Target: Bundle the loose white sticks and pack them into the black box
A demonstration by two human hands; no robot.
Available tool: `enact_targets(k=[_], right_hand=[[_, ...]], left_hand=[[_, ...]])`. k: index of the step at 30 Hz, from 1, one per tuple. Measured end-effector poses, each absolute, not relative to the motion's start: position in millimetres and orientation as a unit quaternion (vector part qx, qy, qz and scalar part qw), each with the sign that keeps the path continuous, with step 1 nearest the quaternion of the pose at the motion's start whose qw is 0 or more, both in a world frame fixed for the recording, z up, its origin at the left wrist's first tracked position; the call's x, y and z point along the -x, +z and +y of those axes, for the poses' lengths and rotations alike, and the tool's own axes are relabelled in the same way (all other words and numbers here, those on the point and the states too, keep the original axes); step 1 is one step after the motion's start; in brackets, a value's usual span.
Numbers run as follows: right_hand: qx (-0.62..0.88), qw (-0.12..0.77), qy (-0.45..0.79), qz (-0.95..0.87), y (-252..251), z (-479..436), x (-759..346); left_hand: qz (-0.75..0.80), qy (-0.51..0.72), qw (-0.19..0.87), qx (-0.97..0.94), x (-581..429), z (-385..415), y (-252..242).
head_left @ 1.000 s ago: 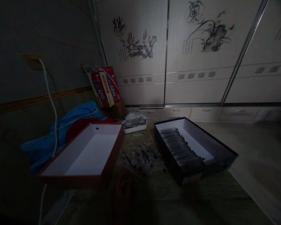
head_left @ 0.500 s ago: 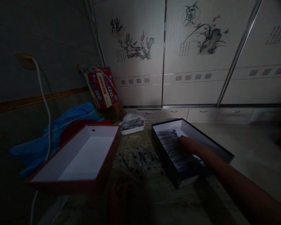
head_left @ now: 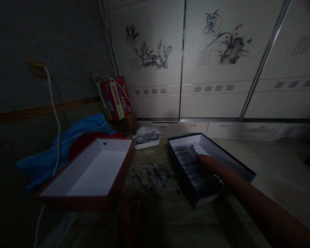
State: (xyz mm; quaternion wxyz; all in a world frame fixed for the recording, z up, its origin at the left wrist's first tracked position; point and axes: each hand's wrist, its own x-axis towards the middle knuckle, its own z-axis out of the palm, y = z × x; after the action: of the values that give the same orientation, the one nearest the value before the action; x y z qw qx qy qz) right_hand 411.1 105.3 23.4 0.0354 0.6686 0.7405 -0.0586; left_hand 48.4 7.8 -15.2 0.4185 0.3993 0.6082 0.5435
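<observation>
the cupboard doors (head_left: 209, 58) fill the back of the room, pale panels painted with ink flowers and characters. below them a dim floor (head_left: 279, 172) runs to the right, and a patterned mat (head_left: 175, 213) lies under everything near the person. on the left of the mat sits a red box (head_left: 93, 168), white inside and with nothing in it. behind it lies a blue cloth (head_left: 67, 144), with a white cable (head_left: 55, 113) hanging down across it from the wall. a red printed carton (head_left: 115, 98) leans in the corner.

on the right of the mat stands a dark box (head_left: 209, 165) with a white lining, and a row of packets (head_left: 191, 165) stacked along its left half. the right hand (head_left: 209, 162) reaches into this box from the lower right — it rests on top of the row, fingers lying flat and close together on the packets, not visibly pinching any; the light is too poor to tell more about the grip.

between the two boxes loose packets (head_left: 152, 174) lie scattered on the mat, and a small white tray (head_left: 146, 140) of more stands behind them. the left hand (head_left: 130, 220) shows as a dark shape low in the middle — i cannot tell whether it is spread or curled.
</observation>
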Motion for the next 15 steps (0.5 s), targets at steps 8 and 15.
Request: enact_targets(k=[8, 15], right_hand=[[-0.690, -0.060, -0.054, 0.719, 69, 82, -418], [-0.548, -0.397, -0.320, 0.663, 100, -3, -340]], left_hand=[[0.621, 0.543, 0.407, -0.392, -49, 9, -19], [0.627, 0.517, 0.381, -0.441, -58, -4, -8]])
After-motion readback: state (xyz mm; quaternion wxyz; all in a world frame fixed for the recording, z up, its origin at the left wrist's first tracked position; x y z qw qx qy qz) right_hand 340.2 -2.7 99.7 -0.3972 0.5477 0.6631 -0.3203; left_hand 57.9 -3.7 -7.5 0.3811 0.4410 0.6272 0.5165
